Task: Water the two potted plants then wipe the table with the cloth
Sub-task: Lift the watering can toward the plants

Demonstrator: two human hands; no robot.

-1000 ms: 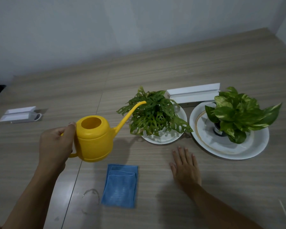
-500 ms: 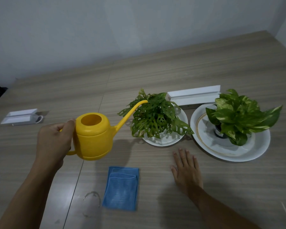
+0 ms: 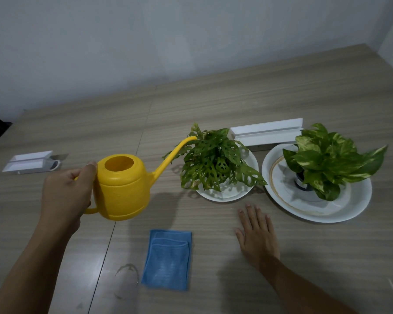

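Here: two plants [image 3: 216, 164] [image 3: 327, 159], one can [image 3: 123, 186], one cloth [image 3: 168, 260].

Single head-worn wide-angle view, looked forward and down from above the near edge of the table [image 3: 236, 105], close over it, faced the far wall [image 3: 168, 41].

- I can read no text, label, brand, number or sign on anything before me on the wood-grain surface [image 3: 236, 105].

Matt yellow plastic watering can [image 3: 123, 189]; soft blue cloth [image 3: 168, 259]; wood-grain table [image 3: 213, 105], possibly laminate.
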